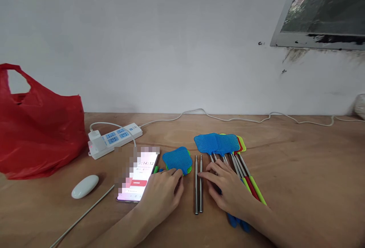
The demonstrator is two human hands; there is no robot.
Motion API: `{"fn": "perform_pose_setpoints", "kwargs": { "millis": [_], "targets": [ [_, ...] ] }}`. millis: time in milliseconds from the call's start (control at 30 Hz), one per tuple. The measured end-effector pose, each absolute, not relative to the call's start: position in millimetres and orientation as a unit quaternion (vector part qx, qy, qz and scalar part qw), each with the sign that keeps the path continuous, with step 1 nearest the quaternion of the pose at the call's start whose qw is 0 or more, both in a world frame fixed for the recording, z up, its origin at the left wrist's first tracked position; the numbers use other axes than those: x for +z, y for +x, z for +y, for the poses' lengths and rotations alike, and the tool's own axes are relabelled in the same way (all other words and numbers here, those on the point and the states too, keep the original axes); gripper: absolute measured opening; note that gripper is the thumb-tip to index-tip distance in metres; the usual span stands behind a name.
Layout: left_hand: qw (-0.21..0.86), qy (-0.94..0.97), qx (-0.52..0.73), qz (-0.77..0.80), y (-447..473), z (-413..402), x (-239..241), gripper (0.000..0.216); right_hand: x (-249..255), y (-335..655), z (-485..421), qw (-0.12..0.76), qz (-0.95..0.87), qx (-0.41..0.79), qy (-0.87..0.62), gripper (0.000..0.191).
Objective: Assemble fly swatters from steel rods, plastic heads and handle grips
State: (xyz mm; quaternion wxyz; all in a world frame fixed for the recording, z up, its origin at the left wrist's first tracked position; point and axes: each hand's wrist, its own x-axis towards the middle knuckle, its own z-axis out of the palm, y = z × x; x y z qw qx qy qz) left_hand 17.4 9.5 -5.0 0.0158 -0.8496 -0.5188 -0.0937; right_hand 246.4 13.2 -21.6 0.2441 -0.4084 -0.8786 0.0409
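Note:
My left hand point(165, 189) lies low over the table with its fingers loosely bent and apart. Its fingertips reach the lower edge of a blue mesh fly swatter head point(177, 159). A green swatter head point(189, 169) shows beneath the blue one. Bits of green and blue plastic peek out by the knuckles. Two slim metal telescopic rods point(196, 187) lie side by side between my hands. The index finger of my right hand point(221, 183) stretches to the right-hand rod, its fingers spread. That hand partly covers a fan of assembled fly swatters point(226, 144) with blue, red and yellow-green parts.
Left of my left hand lies a lit phone point(142, 170), partly blurred. Behind it is a white power strip point(122, 135) with a plugged charger and cable. A white computer mouse point(84, 186) and a red plastic bag point(42, 126) sit further left. A thin cord runs along the wall.

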Motion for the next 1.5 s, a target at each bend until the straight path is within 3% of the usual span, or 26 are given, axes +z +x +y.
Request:
{"fn": "perform_pose_setpoints", "kwargs": {
  "millis": [233, 333, 533, 700, 933, 1100, 1333, 1500],
  "targets": [
    [0.044, -0.851, -0.113, -0.512, 18, 9, -4, 0.017, -18, 242, 10, 0.232, -0.876, 0.055, -0.420, 0.009],
    [0.079, -0.850, -0.145, -0.501, 17, 11, -8, 0.019, -22, 240, 10, 0.235, -0.864, 0.049, -0.443, 0.010],
    [0.112, -0.855, -0.147, -0.485, 10, 18, -25, 0.046, -26, 238, 10, 0.227, -0.837, 0.011, -0.498, 0.008],
    [0.078, -0.855, -0.131, -0.496, 12, 17, -19, 0.036, -27, 237, 9, 0.235, -0.813, 0.034, -0.532, 0.017],
    [0.042, -0.856, -0.123, -0.500, 15, 16, -9, 0.024, -26, 242, 14, 0.367, -0.768, 0.179, -0.494, 0.018],
    [0.033, -0.866, -0.139, -0.479, 14, 13, -9, 0.018, -20, 244, 16, 0.423, -0.692, 0.382, -0.444, 0.016],
    [0.050, -0.868, -0.188, -0.457, 13, 12, -6, 0.023, -13, 247, 17, 0.404, -0.578, 0.616, -0.351, 0.017],
    [0.055, -0.866, -0.194, -0.457, 12, 13, -6, 0.023, -16, 249, 17, 0.378, -0.518, 0.699, -0.317, 0.012]
  ]
}}
